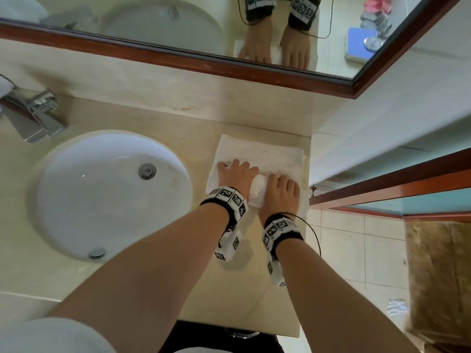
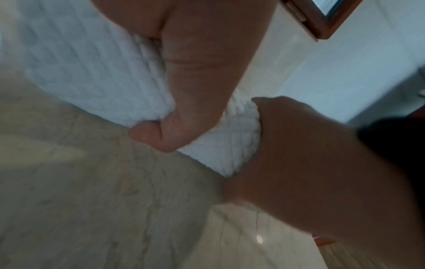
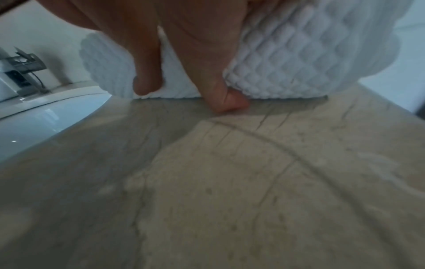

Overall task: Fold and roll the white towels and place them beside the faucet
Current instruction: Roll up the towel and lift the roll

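the white towel (image 1: 257, 159) (waffle-textured, folded into a long strip) lies flat on the counter at 3 o'clock from the basin, its near end rolled up into a thick roll (image 3: 294, 60). the chrome faucet (image 1: 38, 115) stands well apart, at 9 o'clock from the towel.

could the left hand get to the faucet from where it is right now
Probably yes, once it lets go. The left hand is busy on the half-rolled towel, but between it and the faucet lie only the open sink and bare counter.
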Demonstrator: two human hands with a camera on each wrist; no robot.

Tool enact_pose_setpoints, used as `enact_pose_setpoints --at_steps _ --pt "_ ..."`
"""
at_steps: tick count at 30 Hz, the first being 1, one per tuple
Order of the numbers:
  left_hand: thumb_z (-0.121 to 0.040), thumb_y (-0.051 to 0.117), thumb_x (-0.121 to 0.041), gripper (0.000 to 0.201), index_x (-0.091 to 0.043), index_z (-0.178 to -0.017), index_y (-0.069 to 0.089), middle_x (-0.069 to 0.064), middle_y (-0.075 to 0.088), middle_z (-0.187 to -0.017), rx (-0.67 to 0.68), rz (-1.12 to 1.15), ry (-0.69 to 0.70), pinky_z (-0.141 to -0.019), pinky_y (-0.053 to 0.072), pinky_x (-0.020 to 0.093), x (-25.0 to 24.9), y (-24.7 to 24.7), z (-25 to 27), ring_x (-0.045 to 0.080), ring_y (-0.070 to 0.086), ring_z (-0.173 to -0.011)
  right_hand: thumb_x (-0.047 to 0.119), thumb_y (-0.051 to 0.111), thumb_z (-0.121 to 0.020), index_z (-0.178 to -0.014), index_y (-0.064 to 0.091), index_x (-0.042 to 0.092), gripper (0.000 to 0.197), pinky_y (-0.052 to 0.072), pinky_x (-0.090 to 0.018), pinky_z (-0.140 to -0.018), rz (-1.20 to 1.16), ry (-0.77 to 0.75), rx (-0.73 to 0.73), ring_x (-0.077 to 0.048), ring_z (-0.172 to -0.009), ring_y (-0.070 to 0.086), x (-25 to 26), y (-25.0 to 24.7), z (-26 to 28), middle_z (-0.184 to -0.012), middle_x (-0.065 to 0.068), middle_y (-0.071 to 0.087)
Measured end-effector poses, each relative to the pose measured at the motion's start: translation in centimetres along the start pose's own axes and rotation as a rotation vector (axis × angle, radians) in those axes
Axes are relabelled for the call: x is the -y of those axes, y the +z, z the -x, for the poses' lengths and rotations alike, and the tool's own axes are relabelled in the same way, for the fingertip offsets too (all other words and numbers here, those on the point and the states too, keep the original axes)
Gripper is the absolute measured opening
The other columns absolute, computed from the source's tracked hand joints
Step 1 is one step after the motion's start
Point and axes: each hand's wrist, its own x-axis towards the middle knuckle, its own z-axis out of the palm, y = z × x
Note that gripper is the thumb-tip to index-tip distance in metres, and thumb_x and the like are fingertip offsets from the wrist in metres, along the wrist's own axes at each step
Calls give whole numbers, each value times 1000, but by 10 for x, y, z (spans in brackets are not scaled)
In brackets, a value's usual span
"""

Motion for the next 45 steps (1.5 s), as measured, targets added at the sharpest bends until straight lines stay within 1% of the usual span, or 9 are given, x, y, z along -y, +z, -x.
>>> enact_pose_setpoints --at_steps 4,10,17,21,24,28,33,39,45 --pt "-66 83 -30 82 -32 -134 40 -1 45 -134 21 5 -15 -99 34 51 -1 -3 5 24 40 -127 14 67 -77 -127 51 12 52 41 -44 -107 28 -31 190 -30 -115 54 -1 -14 -14 -122 -9 58" --pt "-59 77 -10 80 -22 -130 41 9 43 -127 -142 -61 -80 -101 36 53 -8 22 40 32 46 -110 25 74 -67 -93 57 22 30 53 -34 -79 -1 -82 567 -24 -84 64 -7 -46 -34 -93 -2 67" --pt "-67 84 -28 90 -29 -141 33 1 41 -140 86 -43 -5 -103 35 54 -4 5 20 26 39 -129 3 66 -75 -115 52 4 42 44 -49 -94 100 -40 120 -37 -101 52 6 -13 29 -109 -19 55" --pt "-69 82 -28 83 -27 -139 38 4 46 -136 197 1 -2 -105 35 54 -3 -3 17 28 42 -128 7 64 -77 -121 48 9 47 43 -42 -94 111 -104 169 -30 -106 49 -2 -20 23 -116 -11 53" --pt "-68 80 -24 78 -23 -135 39 7 47 -127 22 -45 -20 -102 37 49 -5 13 38 30 47 -118 17 67 -77 -131 43 13 59 40 -43 -103 112 -168 276 -28 -120 46 -5 -29 3 -129 -7 51" --pt "-77 29 1 53 -13 -125 48 11 53 -109 -287 -36 -22 -105 35 53 -5 45 66 35 51 -102 22 73 -72 -128 48 17 62 42 -42 -102 81 -192 497 -26 -118 51 -6 -41 -11 -126 -4 57" --pt "-68 74 -19 65 -26 -126 47 1 58 -111 -111 -18 17 -95 37 45 5 33 51 28 55 -102 20 70 -77 -136 42 18 65 36 -46 -106 125 -95 526 -30 -125 44 5 -42 -2 -133 -9 49" --pt "-66 79 -36 68 -31 -126 45 -3 59 -117 73 -18 86 -99 36 43 11 8 31 24 55 -112 14 67 -73 -128 45 14 59 41 -43 -96 98 -121 196 -30 -109 48 4 -23 39 -120 -8 51" --pt "-68 68 -20 63 -17 -126 43 12 44 -121 -151 -69 4 -110 27 53 -9 44 75 37 44 -114 38 77 -40 -84 59 24 49 56 -32 -69 44 -179 739 -20 -72 64 -8 -41 -6 -86 1 68"
